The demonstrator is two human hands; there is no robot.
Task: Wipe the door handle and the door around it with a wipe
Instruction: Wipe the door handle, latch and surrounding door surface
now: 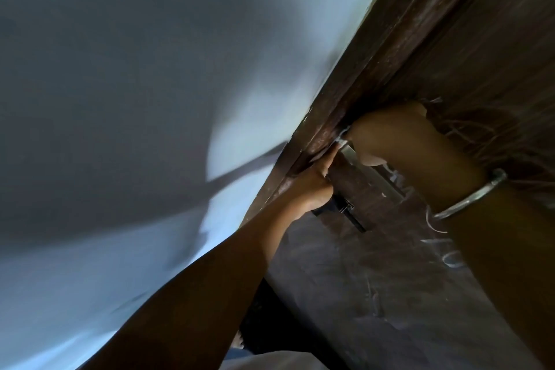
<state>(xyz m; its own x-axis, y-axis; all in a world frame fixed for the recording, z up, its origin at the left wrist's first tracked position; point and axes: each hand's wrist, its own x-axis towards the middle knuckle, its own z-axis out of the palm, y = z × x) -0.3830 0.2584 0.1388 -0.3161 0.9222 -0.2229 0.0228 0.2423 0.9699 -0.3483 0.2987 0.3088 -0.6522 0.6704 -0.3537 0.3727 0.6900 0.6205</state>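
Two hands meet at the metal door handle (350, 155), a pale bar whose long axis runs down and to the right along the dark wooden door (390, 279). The right hand (387, 138), a metal bangle (468, 201) at its wrist, is closed over the upper end of the handle; a scrap of white wipe (344, 134) shows at its fingertips, against the door frame (375, 63). The left hand (312, 186) is curled on the door's edge just below, holding no wipe, likely steadying it. Chalk-like scribbles roughen the door's matt grain; the wall (150, 99) is smooth and pale.
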